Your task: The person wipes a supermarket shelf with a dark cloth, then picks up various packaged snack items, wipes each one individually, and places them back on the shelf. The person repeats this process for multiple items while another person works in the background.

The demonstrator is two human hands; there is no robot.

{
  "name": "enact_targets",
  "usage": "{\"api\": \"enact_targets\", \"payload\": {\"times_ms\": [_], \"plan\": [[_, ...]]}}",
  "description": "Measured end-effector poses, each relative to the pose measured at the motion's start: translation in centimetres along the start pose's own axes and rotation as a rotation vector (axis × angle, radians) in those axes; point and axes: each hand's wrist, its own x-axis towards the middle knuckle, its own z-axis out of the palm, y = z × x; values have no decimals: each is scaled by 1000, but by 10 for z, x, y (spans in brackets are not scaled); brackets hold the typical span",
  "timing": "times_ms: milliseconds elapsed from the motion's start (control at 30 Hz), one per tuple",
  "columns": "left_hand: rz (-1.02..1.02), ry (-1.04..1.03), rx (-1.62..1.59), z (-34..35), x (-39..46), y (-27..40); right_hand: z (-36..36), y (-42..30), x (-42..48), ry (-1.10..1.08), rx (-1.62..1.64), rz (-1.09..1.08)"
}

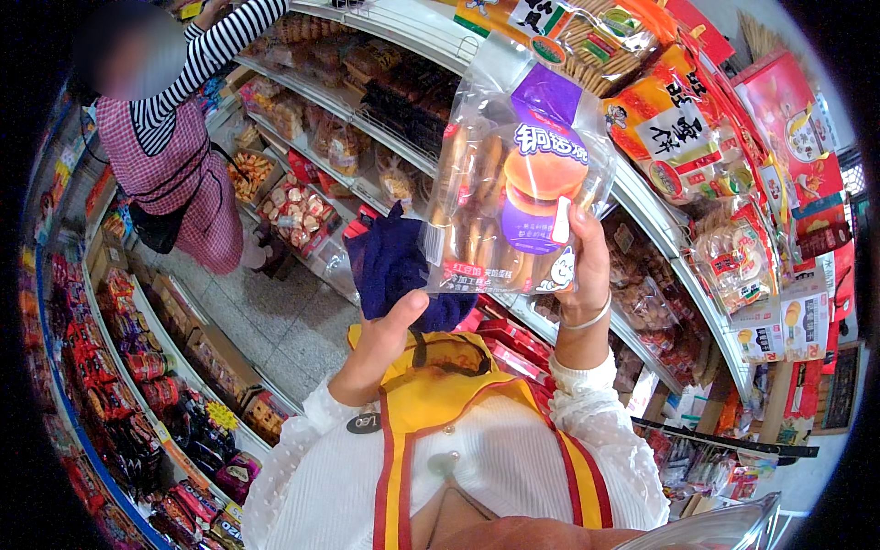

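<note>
A clear plastic bag of filled pancake cakes (481, 206) with a purple printed front is held up before my chest. My right hand (586, 265) grips it by the lower right edge, thumb on the front. A crumpled navy blue cloth (385, 258) is in my left hand (388, 333), partly behind the bag. The left thumb lies by the bag's lower left corner; whether it presses on the bag I cannot tell. My left fingers are hidden under the cloth.
Shelves (419, 155) of packaged baked goods run ahead, with large rice cracker bags (687, 130) on top at right. Snack racks (158, 385) line the left. A person in a checked apron (165, 151) stands in the aisle, one arm raised. Open boxes (292, 213) sit low near the floor (275, 302).
</note>
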Motion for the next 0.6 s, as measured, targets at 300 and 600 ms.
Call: {"api": "enact_targets", "payload": {"times_ms": [300, 600], "plan": [[-39, 90, 157, -7, 8, 7, -2, 4, 1, 4, -95, -95], [428, -23, 662, -39, 23, -17, 22, 24, 0, 59, -459, -332]]}}
